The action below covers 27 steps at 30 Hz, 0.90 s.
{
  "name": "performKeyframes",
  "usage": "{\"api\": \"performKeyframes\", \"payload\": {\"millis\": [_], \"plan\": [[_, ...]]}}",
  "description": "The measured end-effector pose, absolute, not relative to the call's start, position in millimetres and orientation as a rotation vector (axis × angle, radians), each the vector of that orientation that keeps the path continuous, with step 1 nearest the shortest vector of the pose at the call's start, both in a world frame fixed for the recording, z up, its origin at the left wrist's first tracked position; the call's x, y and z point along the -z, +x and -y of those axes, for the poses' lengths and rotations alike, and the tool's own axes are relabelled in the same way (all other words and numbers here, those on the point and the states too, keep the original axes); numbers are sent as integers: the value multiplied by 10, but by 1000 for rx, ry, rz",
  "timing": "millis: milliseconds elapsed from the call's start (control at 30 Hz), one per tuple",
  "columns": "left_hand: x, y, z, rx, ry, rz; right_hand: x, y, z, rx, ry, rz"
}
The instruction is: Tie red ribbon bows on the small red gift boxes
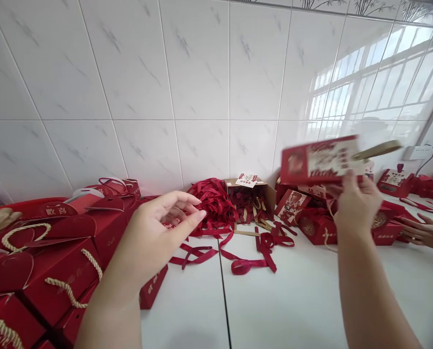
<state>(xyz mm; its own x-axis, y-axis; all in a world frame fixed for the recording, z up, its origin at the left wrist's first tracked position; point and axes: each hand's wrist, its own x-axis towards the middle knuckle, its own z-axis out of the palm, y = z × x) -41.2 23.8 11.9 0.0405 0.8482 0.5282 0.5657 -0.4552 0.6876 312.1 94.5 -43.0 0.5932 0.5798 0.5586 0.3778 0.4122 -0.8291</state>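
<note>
The right hand (360, 201) pinches a red-and-cream printed card (320, 160) by its lower edge, up in the air before the tiled wall (201, 150), gold ribbon loop (378, 150) jutting out. I'd guess it's light, stiffish, easily creased, best held by the edges. The left hand (156, 230), fingers parted, seems empty near the red ribbon pile (214, 203).

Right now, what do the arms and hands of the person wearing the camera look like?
The left forearm and right forearm are bare, with no sleeves showing. The left hand and right hand wear no gloves. I see no watch or bracelet. The right hand is blurry, so I can't tell about rings there.
</note>
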Motion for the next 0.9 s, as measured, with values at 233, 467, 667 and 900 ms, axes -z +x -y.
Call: {"api": "performKeyframes", "payload": {"millis": [233, 467, 667, 900], "plan": [[-50, -283, -234, -1251, 2141, -1404, 402, 3341, -799, -267, -740, 626], [-64, -273, -245, -1154, 2152, -1446, 260, 3046, -702, -207, -787, 564], [-68, -263, -242, -1093, 2117, -1494, 341, 2889, -889, -258, -1043, 698], [-82, -298, -240, -1025, 2135, -1507, 577, 2818, -1172, -415, -1547, 1298]]}}
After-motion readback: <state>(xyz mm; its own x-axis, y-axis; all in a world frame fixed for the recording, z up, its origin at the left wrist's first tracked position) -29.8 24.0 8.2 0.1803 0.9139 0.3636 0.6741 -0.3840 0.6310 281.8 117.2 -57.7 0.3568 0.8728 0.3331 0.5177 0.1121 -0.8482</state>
